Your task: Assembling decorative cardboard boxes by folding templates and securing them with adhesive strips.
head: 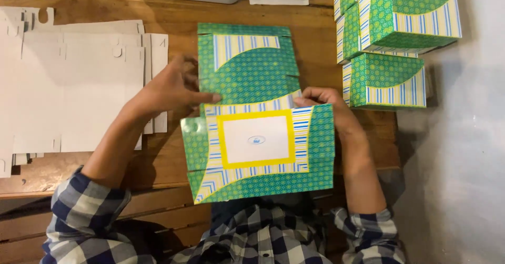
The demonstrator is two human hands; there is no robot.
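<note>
On the wooden bench [158, 17], a stack of white flat blanks [73, 85] lies left of the green printed box blank [252, 122], with folded boxes [394, 38] to its right. The fold seems to be underway: left hand [168, 90] presses the crease, right hand [329, 109] fingers pinch the blank's right edge. Raising the near panel likely needs both edges steadied.
</note>
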